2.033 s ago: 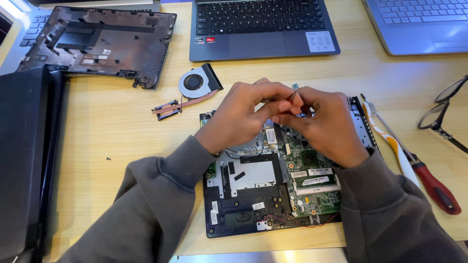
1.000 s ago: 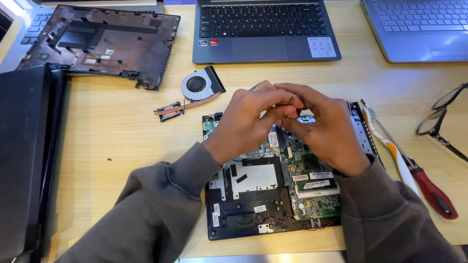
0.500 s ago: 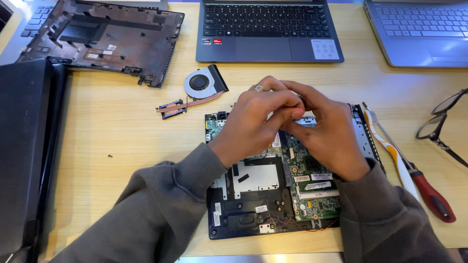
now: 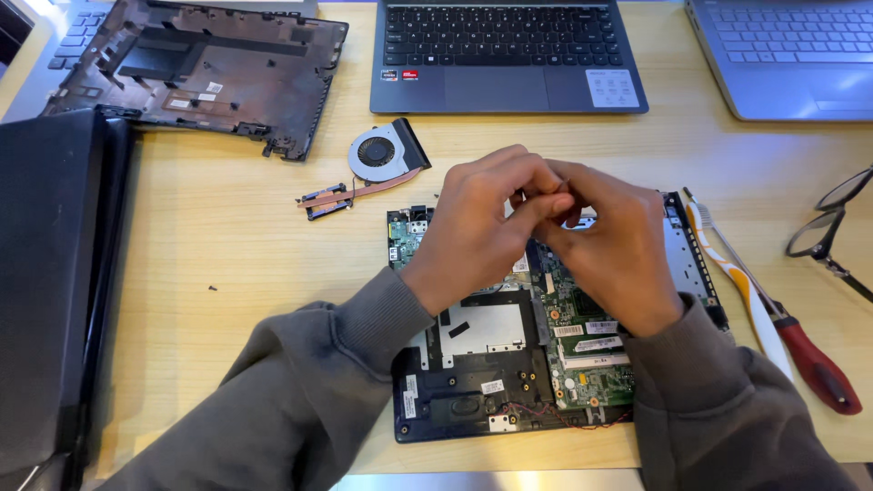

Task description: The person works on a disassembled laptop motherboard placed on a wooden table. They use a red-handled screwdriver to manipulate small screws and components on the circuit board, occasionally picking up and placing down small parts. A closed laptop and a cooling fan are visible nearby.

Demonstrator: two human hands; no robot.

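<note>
I see both hands (image 4: 555,236) over laptop board (image 4: 582,336) | fingers pinched together, held item hidden | fan (image 4: 382,153) behind

The opened laptop chassis (image 4: 509,364) lay flat on the counter (image 4: 227,264), its underside up and cover off. A green circuit board (image 4: 587,350) sat exposed in its right half, with a silver plate and black frame to the left. Its upper middle part was hidden beneath the hands; any small part pinched there could not be made out.
</note>
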